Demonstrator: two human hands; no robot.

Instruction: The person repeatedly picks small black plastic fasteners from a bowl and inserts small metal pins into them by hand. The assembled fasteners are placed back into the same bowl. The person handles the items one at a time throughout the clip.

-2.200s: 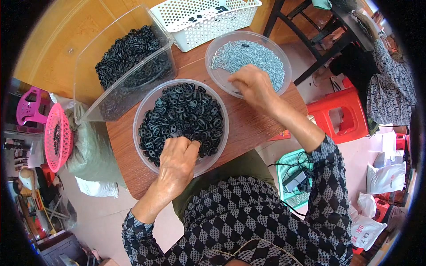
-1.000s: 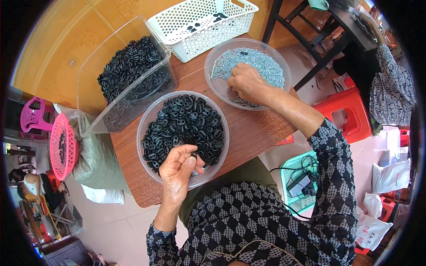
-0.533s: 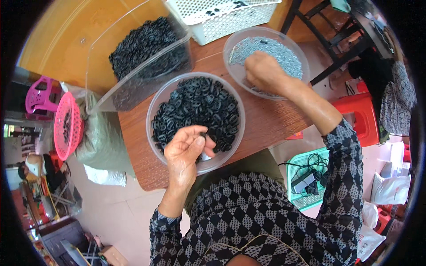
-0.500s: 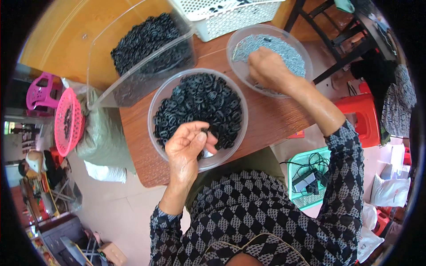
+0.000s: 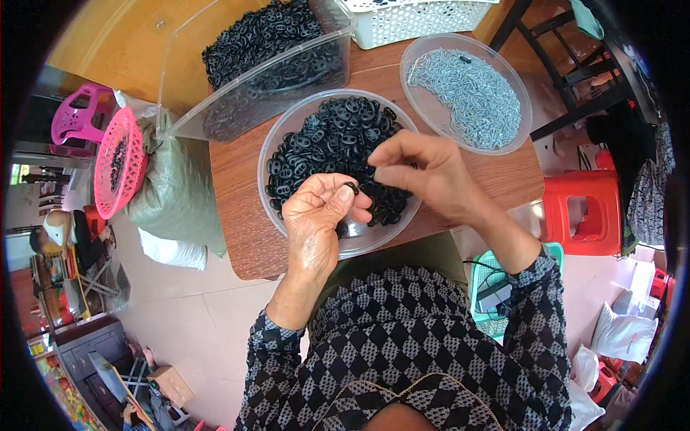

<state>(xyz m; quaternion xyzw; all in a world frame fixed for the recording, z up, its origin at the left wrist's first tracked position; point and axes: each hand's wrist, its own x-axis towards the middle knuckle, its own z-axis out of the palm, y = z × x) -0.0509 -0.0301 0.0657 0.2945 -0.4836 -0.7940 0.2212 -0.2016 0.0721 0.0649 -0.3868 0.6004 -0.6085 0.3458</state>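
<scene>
My left hand point(image 5: 316, 212) is closed in a pinch on a small black oval plastic piece point(image 5: 351, 187), over the front of a round clear tub point(image 5: 261, 167). Many similar black two-holed pieces point(image 5: 327, 136) fill that tub. Just right of the held piece, my right hand point(image 5: 435, 176) hovers above the tub's right side, thumb and forefinger pinched together. Whatever lies between those fingertips is too small to make out. Behind the right hand sits a shallow round clear bowl point(image 5: 425, 109) of small silvery metal pins point(image 5: 478, 93), with one dark bit among them.
A large clear bin point(image 5: 172, 118) of more black pieces stands on the wooden table point(image 5: 248, 230) at back left, beside a white perforated basket point(image 5: 424, 23). A pink basket point(image 5: 108, 187) is left of the table. A red stool point(image 5: 582, 215) and green basket point(image 5: 496, 327) are to the right.
My right hand has left the bowl of metal pins and come left and nearer, beside my left hand. The left hand keeps its pinch over the tub. The view has shifted slightly.
</scene>
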